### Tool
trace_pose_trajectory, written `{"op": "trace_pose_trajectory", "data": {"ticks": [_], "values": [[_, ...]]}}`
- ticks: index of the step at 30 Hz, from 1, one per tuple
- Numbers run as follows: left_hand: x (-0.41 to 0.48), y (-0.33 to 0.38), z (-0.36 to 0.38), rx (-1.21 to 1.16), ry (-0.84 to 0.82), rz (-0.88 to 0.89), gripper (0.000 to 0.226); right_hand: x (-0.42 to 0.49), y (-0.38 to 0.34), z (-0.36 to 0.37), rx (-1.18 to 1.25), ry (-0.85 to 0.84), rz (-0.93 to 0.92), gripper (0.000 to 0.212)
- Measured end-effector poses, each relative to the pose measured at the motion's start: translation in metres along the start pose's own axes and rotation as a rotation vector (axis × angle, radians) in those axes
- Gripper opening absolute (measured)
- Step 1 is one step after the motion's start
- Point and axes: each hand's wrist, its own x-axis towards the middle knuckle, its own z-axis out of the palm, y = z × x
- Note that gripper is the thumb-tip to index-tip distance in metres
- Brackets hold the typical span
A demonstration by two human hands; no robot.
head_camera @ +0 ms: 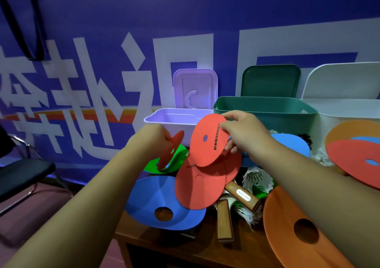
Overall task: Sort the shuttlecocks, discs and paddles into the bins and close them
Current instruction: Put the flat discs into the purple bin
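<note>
Above the tabletop's back edge: right hand (242, 132) pinching red disc (208, 140); left hand (153, 137) pinching second red disc (170, 150). Advice: lower each flat into lilac bin (156, 118), lid open.

Each hand (153, 139) (242, 132) pinches a red disc (171, 150) (207, 140) before open bins (265, 108).

A single head-worn wide-angle camera looked forward and slightly down from just behind both forearms, close over the brown wooden bench (185, 245), and faced the blue wall banner with large white lettering (92, 66). No second view overlapped it.
</note>
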Motion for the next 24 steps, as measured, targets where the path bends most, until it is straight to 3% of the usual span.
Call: {"op": "trace_pose_trajectory", "data": {"ticks": [4,13,15,17,19,24], "values": [[0.020,-0.006,-0.024,-0.190,0.171,-0.012,0.022,0.013,0.002,0.006,0.104,0.036,-0.045,0.026],[0.083,0.007,-0.051,-0.235,0.412,-0.009,0.026,0.051,-0.009,0.012,0.167,0.073,-0.046,0.028],[0.093,0.012,-0.050,-0.194,0.325,-0.039,0.047,0.055,-0.015,0.012,0.168,0.075,-0.039,0.027],[0.106,0.010,-0.040,-0.070,0.191,-0.051,0.029,0.056,-0.020,0.011,0.194,0.086,-0.039,0.027],[0.117,-0.002,-0.026,0.009,0.075,-0.025,0.047,0.060,-0.023,0.010,0.267,0.116,-0.044,0.029],[0.106,-0.023,-0.025,-0.032,0.022,-0.005,0.025,0.070,-0.028,0.012,0.356,0.152,-0.014,0.036]]}}
